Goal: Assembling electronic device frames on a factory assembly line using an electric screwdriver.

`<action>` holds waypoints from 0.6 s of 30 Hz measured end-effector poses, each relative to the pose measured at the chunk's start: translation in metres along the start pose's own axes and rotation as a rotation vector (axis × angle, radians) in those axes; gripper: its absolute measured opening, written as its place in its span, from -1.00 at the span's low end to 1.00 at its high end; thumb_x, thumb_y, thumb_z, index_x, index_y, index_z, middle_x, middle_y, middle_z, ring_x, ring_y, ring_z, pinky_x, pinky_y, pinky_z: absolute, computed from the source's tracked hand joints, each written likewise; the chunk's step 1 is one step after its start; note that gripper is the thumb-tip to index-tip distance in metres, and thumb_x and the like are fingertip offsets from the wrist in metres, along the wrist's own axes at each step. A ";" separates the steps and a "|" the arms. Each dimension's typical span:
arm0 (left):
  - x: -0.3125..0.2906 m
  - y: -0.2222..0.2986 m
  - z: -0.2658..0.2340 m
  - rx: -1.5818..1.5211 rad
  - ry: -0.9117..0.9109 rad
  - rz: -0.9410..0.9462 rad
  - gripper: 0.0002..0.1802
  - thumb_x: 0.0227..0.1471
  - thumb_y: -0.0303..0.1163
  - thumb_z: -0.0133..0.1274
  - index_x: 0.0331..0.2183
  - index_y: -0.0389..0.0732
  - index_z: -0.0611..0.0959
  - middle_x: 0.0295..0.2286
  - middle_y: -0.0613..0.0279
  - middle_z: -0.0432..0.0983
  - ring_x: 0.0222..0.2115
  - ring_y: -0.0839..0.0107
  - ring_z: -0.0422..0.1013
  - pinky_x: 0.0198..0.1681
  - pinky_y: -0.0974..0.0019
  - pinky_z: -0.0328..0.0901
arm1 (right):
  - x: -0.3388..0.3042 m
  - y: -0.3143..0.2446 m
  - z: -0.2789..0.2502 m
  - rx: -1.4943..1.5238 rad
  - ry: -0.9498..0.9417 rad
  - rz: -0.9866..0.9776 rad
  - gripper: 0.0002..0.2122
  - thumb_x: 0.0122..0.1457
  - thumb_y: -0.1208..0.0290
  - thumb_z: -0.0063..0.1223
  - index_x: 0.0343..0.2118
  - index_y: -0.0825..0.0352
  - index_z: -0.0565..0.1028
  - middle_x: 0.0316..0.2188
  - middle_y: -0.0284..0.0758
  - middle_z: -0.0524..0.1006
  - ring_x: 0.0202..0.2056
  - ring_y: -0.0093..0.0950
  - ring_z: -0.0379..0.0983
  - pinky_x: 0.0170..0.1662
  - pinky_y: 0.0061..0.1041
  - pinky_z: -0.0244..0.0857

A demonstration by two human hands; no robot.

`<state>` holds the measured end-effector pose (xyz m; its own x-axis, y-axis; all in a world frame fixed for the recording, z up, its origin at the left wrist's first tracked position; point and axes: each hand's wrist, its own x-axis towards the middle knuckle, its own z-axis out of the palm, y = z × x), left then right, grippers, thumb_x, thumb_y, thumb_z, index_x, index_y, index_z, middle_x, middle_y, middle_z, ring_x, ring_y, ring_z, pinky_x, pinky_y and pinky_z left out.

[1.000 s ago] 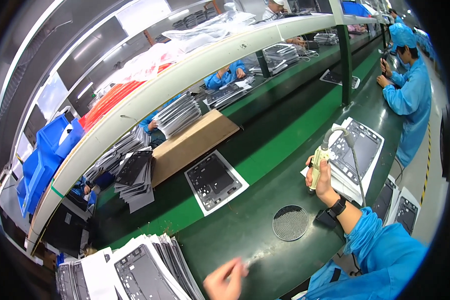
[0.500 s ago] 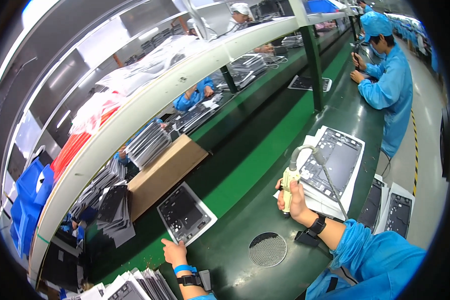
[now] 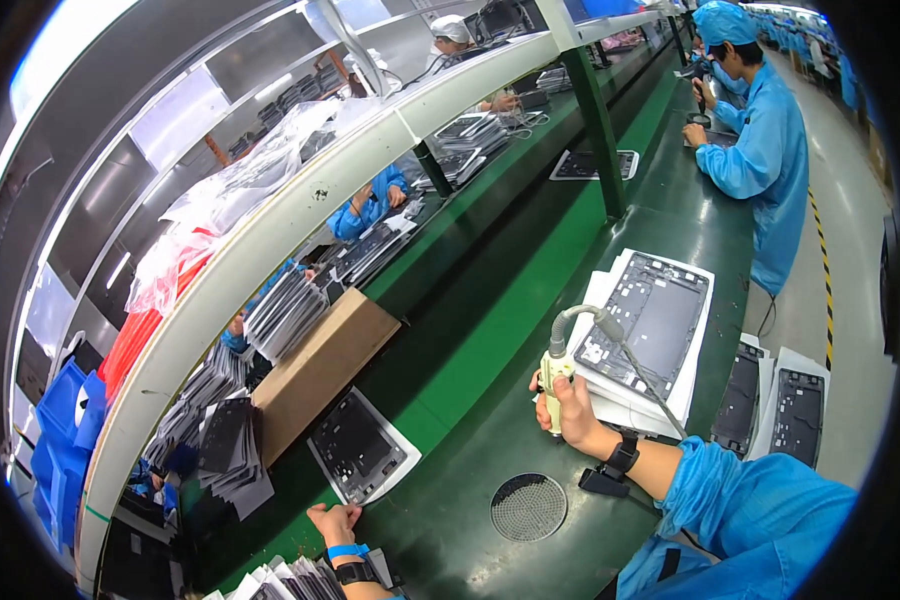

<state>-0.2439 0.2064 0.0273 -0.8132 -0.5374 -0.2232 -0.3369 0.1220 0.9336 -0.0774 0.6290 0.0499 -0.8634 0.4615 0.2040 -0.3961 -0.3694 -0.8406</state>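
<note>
Right hand closed round a pale yellow-green handheld tool, held upright above the bench, grey cable looping from its top. Left hand at the near edge of a dark tablet-shaped panel with a white border, fingers part curled; can't tell if it grips or just touches. That panel lies flat on the green strip alongside the bench. Just beyond the right hand, on the bench: white-edged sheets stacked with another dark panel on top. Round mesh dish on the bench between the two forearms. Lower left, near the left wrist, a pile of sheets, cut off by the picture edge. Past the left panel, a brown cardboard box with a leaning stack of sheets by it. More panels off the bench's right side. Farther out, pale shelf overhead, blue bins far left, co-worker in blue upper right.
</note>
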 end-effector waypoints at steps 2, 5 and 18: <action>-0.010 0.001 0.003 -0.044 0.019 0.063 -0.36 -0.25 -0.84 0.09 -0.16 -0.20 0.19 -0.41 -0.04 0.44 -0.56 0.13 0.50 -0.57 0.17 0.49 | -0.001 0.002 -0.001 -0.008 -0.001 -0.008 -0.45 0.23 -0.18 -0.17 -0.27 0.38 0.35 -0.74 -0.38 0.34 -0.71 -0.63 0.26 -0.64 -0.64 0.13; -0.014 0.003 0.005 0.160 0.073 0.112 -0.46 -0.26 -0.75 0.15 -0.24 -0.23 0.26 -0.38 -0.06 0.47 -0.53 0.17 0.52 -0.59 0.16 0.47 | 0.000 0.005 -0.003 -0.023 -0.010 -0.016 -0.46 0.23 -0.17 -0.17 -0.27 0.38 0.35 -0.74 -0.38 0.34 -0.71 -0.63 0.25 -0.64 -0.64 0.13; 0.041 -0.020 -0.045 0.158 -0.198 0.314 -0.76 -0.15 -0.65 0.15 -0.35 -0.33 0.49 -0.44 0.09 0.52 -0.42 0.26 0.52 -0.38 0.26 0.44 | -0.006 0.005 0.005 0.036 -0.036 -0.003 -0.61 0.27 0.00 -0.10 -0.25 0.33 0.38 -0.71 -0.41 0.34 -0.69 -0.66 0.23 -0.63 -0.65 0.11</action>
<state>-0.2488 0.1439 0.0119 -0.9588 -0.2841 0.0023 -0.1133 0.3898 0.9139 -0.0755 0.6204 0.0464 -0.8725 0.4337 0.2249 -0.4091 -0.3969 -0.8216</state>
